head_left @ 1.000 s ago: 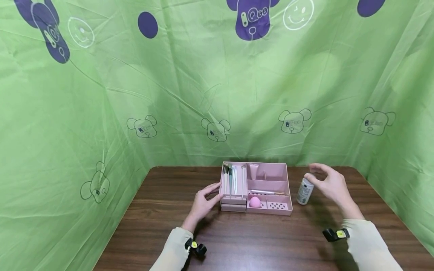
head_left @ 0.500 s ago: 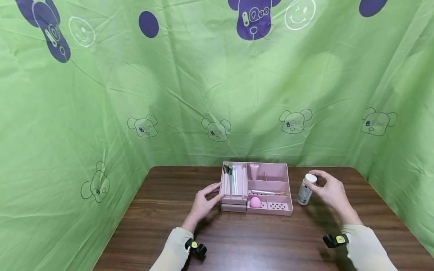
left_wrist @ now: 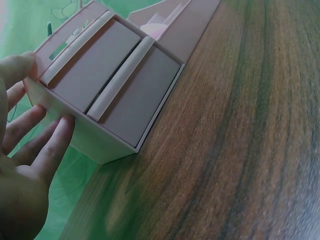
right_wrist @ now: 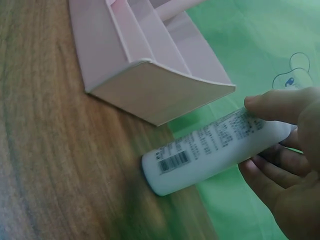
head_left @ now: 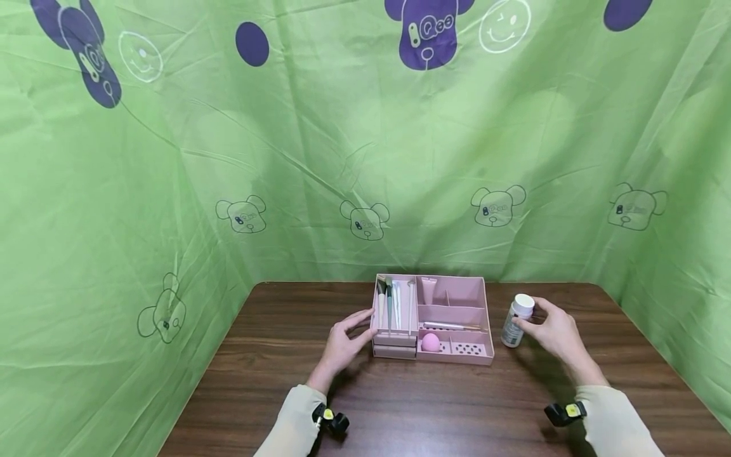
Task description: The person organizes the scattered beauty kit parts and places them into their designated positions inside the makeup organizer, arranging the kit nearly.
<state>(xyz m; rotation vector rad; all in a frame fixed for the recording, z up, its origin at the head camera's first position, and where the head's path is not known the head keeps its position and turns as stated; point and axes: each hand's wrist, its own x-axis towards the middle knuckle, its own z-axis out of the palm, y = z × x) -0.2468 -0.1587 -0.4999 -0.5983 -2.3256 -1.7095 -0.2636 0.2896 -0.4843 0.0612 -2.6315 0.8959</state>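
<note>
My right hand [head_left: 556,331] holds a white bottle [head_left: 512,329] by its upper part, thumb on the near side and fingers behind. The bottle has a white cap and a printed label with a barcode, and it stands just right of a pink desktop organizer [head_left: 457,358]. In the right wrist view, the bottle [right_wrist: 200,157] has its base at the wooden tabletop. My left hand [head_left: 341,346] rests its extended fingertips against the organizer's left side. The left wrist view shows the thumb at the top front edge, above two closed drawers [left_wrist: 142,97].
Several slim brushes [head_left: 389,308] lie in the organizer's left tray. Its right compartments hold a pink tube [head_left: 428,289], a long thin brush [head_left: 448,326] and a round pink sponge [head_left: 431,343]. Behind the wooden table [head_left: 434,406] hangs a green printed curtain [head_left: 422,158].
My right hand has come down from above the bottle's cap to grip its upper body, and the bottle has shifted very slightly. My left hand stays at the organizer.
</note>
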